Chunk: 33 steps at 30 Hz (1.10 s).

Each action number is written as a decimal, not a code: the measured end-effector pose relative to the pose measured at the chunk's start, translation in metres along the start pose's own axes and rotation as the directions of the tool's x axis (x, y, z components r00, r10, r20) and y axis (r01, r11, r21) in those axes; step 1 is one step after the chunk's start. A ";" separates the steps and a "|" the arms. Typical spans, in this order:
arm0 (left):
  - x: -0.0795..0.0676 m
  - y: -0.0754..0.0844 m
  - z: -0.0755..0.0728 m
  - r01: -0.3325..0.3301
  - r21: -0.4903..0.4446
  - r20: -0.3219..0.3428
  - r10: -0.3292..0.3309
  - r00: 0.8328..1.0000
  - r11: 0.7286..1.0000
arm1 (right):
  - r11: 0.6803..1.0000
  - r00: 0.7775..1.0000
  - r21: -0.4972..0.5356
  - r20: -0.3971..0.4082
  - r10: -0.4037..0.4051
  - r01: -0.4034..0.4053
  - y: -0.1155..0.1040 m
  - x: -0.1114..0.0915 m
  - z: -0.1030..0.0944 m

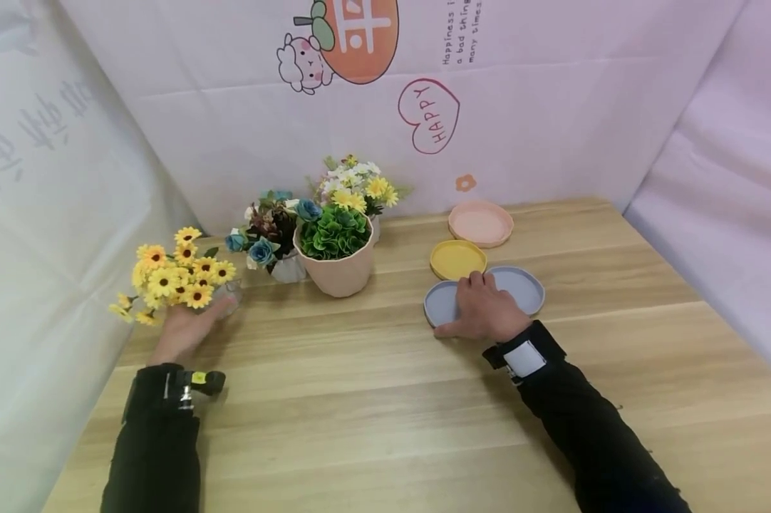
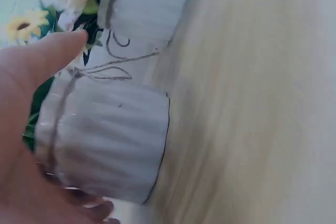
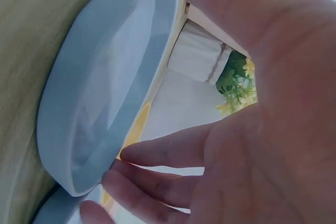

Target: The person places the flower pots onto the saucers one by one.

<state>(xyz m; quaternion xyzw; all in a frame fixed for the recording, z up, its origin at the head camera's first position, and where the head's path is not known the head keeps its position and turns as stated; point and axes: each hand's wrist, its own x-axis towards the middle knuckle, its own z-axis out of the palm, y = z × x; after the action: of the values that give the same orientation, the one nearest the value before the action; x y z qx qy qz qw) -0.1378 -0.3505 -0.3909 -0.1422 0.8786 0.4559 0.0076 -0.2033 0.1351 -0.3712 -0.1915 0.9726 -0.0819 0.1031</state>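
Observation:
On the left, my left hand (image 1: 183,331) curls round a small white ribbed pot (image 2: 110,140) with a twine bow. Yellow artificial daisies (image 1: 174,278) rise from it and hide much of the hand in the head view. My right hand (image 1: 488,310) spans a blue-grey plate (image 1: 440,303), its thumb at the near rim and fingertips at the far rim. That plate (image 3: 105,93) appears between thumb and fingers in the right wrist view. A second blue-grey plate (image 1: 520,286) lies just right of the hand, partly covered by it.
Behind are a yellow plate (image 1: 452,261) and a pink plate (image 1: 482,222). Toward the back middle stand a pink pot (image 1: 340,272) of green leaves, a white pot (image 1: 289,269) with blue roses, and white-yellow flowers (image 1: 353,185). White printed cloth (image 1: 552,128) hangs behind the wooden table (image 1: 334,427).

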 end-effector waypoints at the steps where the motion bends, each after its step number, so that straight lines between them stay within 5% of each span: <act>1: 0.003 0.001 0.002 0.014 -0.078 -0.050 -0.018 0.999 0.997 | 1.000 1.000 -0.002 -0.003 -0.007 0.007 0.002 0.000 0.000; 5: 0.011 0.005 0.007 0.028 -0.314 -0.212 -0.098 0.972 0.949 | 1.000 1.000 0.009 -0.017 -0.021 0.021 0.004 0.001 0.002; 8: 0.011 0.007 0.008 0.014 -0.352 -0.264 -0.114 0.958 0.936 | 1.000 1.000 0.013 -0.011 -0.012 0.012 0.003 0.001 0.005; 25: 0.030 0.001 0.008 -0.013 -0.255 -0.298 -0.066 0.952 0.967 | 0.999 1.000 0.030 0.007 -0.023 0.023 -0.003 0.003 0.007; 33: 0.026 -0.002 0.005 0.088 -0.304 -0.237 -0.165 0.957 0.949 | 0.990 0.992 0.069 -0.012 -0.123 0.123 -0.009 0.007 0.013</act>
<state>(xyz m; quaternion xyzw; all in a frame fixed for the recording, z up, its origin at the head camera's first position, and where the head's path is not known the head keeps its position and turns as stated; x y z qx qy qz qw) -0.1627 -0.3539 -0.3992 -0.2567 0.7844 0.5559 -0.0989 -0.2035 0.1227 -0.3837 -0.2470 0.9559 -0.1228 0.1009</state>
